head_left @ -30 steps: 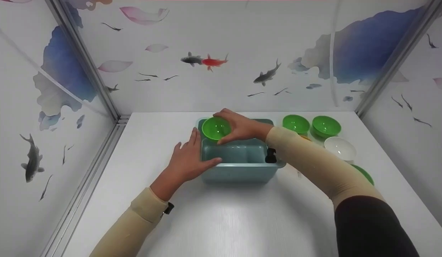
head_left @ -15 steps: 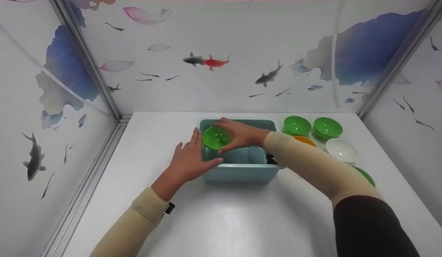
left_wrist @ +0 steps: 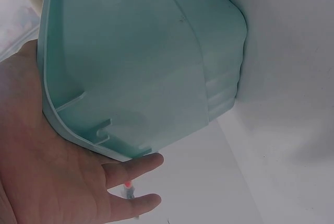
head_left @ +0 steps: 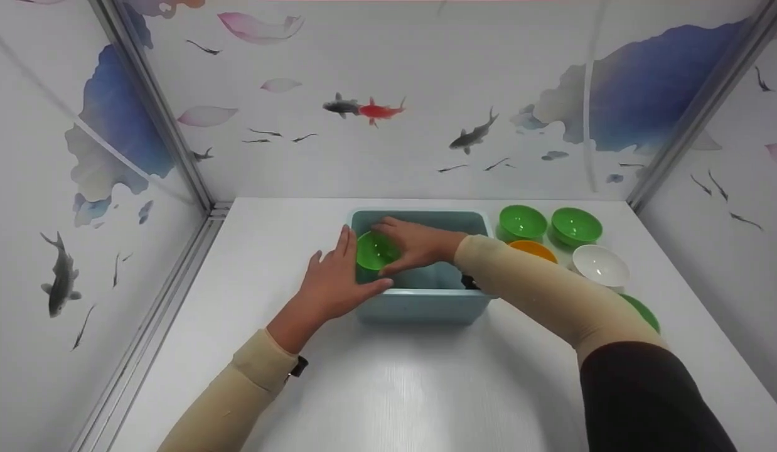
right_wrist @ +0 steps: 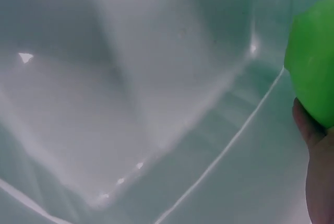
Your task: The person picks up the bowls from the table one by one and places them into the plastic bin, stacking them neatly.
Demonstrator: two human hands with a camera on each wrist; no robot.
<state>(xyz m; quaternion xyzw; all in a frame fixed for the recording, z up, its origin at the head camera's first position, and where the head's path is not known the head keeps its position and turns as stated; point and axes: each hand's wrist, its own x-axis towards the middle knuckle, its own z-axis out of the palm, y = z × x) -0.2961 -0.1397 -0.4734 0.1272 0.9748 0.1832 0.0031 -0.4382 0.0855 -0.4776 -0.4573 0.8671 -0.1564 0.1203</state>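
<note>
My right hand (head_left: 420,245) grips a green bowl (head_left: 375,252) by its rim, thumb on the near side and fingers on the far side. The bowl is inside the left end of a pale blue-green plastic basin (head_left: 420,307), its mouth facing up. In the right wrist view the green bowl (right_wrist: 315,62) shows at the right edge, above the basin's bare floor (right_wrist: 130,93). My left hand (head_left: 329,279) rests against the basin's left rim with fairly straight fingers. From the left wrist view, that palm (left_wrist: 57,172) touches the basin's rim, and two fingertips extend past it.
Right of the basin stand two green bowls (head_left: 522,221) at the back, an orange bowl (head_left: 531,249), a white bowl (head_left: 600,265) and another green bowl (head_left: 641,311) partly behind the right sleeve. Painted wall panels (head_left: 420,63) enclose the white table (head_left: 388,389).
My right hand has lowered the green bowl from above the basin's rim down into its left end. The left hand stays at the left rim.
</note>
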